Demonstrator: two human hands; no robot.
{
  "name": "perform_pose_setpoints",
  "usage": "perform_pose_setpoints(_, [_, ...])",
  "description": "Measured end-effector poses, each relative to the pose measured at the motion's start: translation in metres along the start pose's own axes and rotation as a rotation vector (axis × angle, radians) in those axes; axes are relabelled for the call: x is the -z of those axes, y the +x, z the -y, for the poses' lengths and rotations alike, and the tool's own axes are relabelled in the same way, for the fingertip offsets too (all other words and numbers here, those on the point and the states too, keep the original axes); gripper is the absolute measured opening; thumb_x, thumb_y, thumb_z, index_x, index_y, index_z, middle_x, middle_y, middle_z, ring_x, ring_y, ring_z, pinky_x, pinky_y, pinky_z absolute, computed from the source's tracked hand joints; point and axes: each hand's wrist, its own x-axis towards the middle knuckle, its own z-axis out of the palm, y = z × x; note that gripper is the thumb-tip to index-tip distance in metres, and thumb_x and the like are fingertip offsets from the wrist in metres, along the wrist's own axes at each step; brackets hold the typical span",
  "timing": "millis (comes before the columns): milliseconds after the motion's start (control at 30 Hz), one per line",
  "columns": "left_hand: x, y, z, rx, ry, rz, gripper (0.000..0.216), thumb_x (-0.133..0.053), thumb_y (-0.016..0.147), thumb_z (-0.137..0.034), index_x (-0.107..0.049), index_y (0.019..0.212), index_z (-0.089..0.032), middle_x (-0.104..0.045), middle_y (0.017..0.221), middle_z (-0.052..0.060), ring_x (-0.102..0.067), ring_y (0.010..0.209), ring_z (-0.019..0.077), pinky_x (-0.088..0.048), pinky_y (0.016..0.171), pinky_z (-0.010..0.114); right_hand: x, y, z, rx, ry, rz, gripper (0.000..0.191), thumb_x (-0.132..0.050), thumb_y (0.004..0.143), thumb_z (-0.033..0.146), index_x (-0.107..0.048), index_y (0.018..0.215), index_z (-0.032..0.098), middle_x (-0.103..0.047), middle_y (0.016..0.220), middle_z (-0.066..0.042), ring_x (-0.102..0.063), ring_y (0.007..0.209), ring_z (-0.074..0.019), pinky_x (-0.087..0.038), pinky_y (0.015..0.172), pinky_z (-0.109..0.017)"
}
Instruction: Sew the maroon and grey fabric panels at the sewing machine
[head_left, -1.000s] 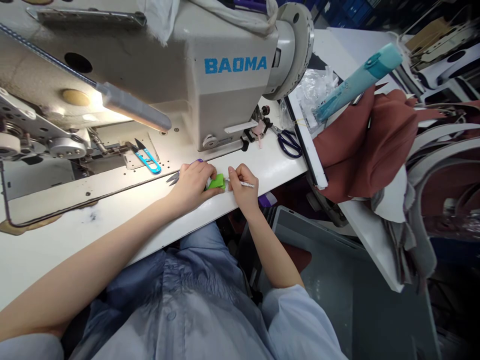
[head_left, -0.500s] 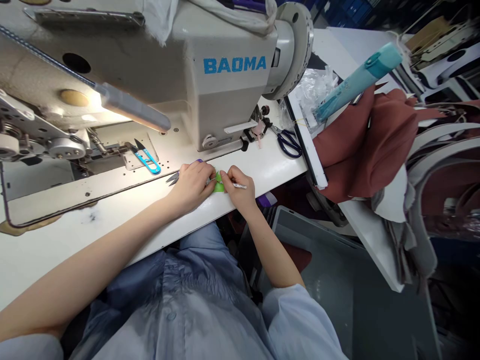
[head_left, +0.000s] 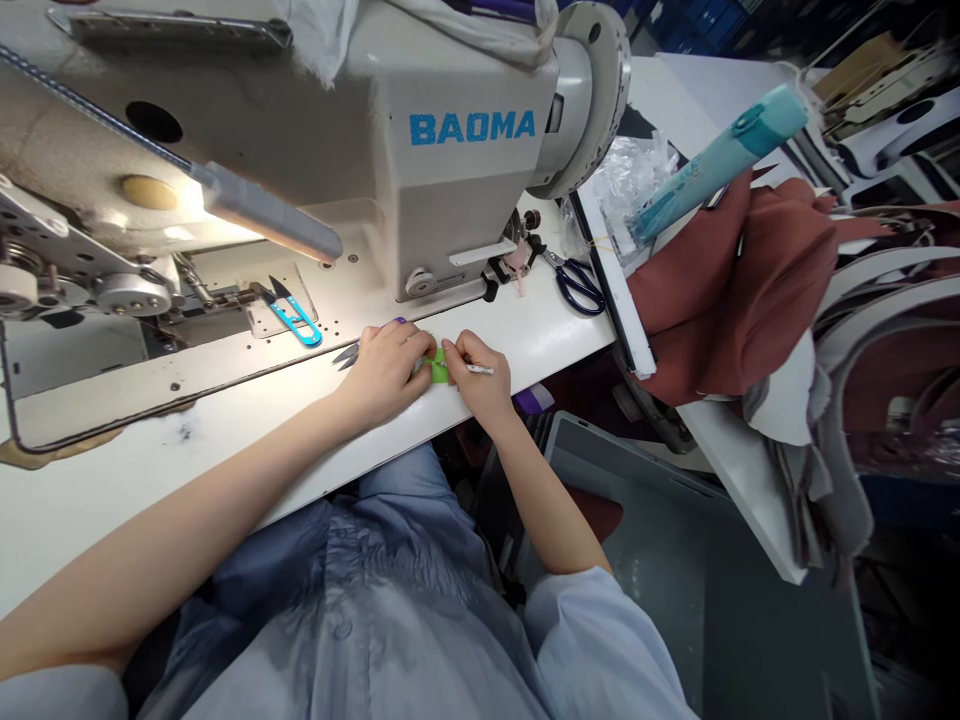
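Observation:
Close to the front edge of the white tabletop, my left hand (head_left: 391, 370) is closed, with its thumb and fingertips on the left side of a small bright green slip (head_left: 440, 368). A slim white pen (head_left: 480, 370) with dark marks is pinched in my right hand (head_left: 481, 378), its tip end at the slip. Pointed dark blades (head_left: 346, 355) stick out to the left from beneath my left hand, and a bit of purple shows behind its knuckles; the rest of that tool is hidden. Blue thread snips (head_left: 300, 322) lie on the sewing machine's bed.
Behind my hands rises a BAOMA sewing machine (head_left: 465, 180) with a lit lamp (head_left: 270, 215). Dark-handled scissors (head_left: 579, 287) rest to the right. Beyond a raised edge are brown-red material (head_left: 735, 300), clear plastic and a teal case (head_left: 724, 160). A grey bin (head_left: 652, 560) stands below.
Hardly anything differs. My left fingertips have shifted slightly to the right against the green slip; the pen stays in my right hand at about the same spot.

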Motion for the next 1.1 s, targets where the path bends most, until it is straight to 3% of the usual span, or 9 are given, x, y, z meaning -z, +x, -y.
perform_pose_setpoints(367, [0.0003,-0.0023,-0.0020,0.005,-0.022,-0.035,0.019,-0.062,0.081,-0.034,-0.051,0.092,-0.022,-0.061,0.092,0.005,-0.055,0.099,0.0274,-0.032,0.080,0.040,-0.0007,-0.0026,-0.0023,-0.006,0.015,-0.131,0.040,-0.044,0.094,0.045,-0.030,0.063,0.024,-0.039,0.051,0.006,-0.039,0.050,-0.0121,-0.034,0.057,-0.025])
perform_pose_setpoints(600, [-0.0010,-0.0009,0.0006,0.012,-0.047,-0.031,0.024,-0.064,0.082,-0.039,-0.052,0.093,-0.022,-0.062,0.094,0.006,-0.055,0.099,0.0281,-0.033,0.081,0.041,-0.0015,-0.0016,-0.0008,-0.015,-0.029,-0.130,0.039,-0.044,0.093,0.043,-0.029,0.063,0.024,-0.039,0.049,0.006,-0.039,0.049,-0.0124,-0.033,0.056,-0.026])
perform_pose_setpoints(833, [0.0012,-0.0005,-0.0003,0.010,-0.055,-0.021,0.016,-0.058,0.086,-0.035,-0.052,0.093,-0.021,-0.061,0.094,0.007,-0.055,0.099,0.0279,-0.033,0.082,0.041,0.0011,-0.0012,-0.0034,-0.008,0.151,-0.086,0.040,-0.046,0.093,0.048,-0.035,0.065,0.024,-0.046,0.049,0.007,-0.047,0.049,-0.0115,-0.037,0.058,-0.024])
perform_pose_setpoints(1000, [0.0011,-0.0005,0.0010,0.013,-0.054,-0.018,0.007,-0.047,0.091,-0.026,-0.052,0.094,-0.021,-0.061,0.092,0.007,-0.055,0.096,0.0272,-0.033,0.081,0.041,-0.0001,-0.0003,-0.0030,-0.016,0.020,-0.061,0.040,-0.048,0.092,0.048,-0.035,0.063,0.023,-0.045,0.051,0.006,-0.043,0.051,-0.0114,-0.035,0.057,-0.024])
perform_pose_setpoints(1100, [0.0017,-0.0005,0.0004,0.012,-0.052,-0.010,0.011,-0.054,0.090,-0.031,-0.052,0.093,-0.021,-0.061,0.092,0.006,-0.055,0.098,0.0275,-0.033,0.081,0.041,-0.0003,-0.0005,-0.0025,-0.018,0.018,-0.062,0.039,-0.048,0.092,0.047,-0.035,0.063,0.023,-0.044,0.052,0.006,-0.042,0.051,-0.0111,-0.035,0.057,-0.024])
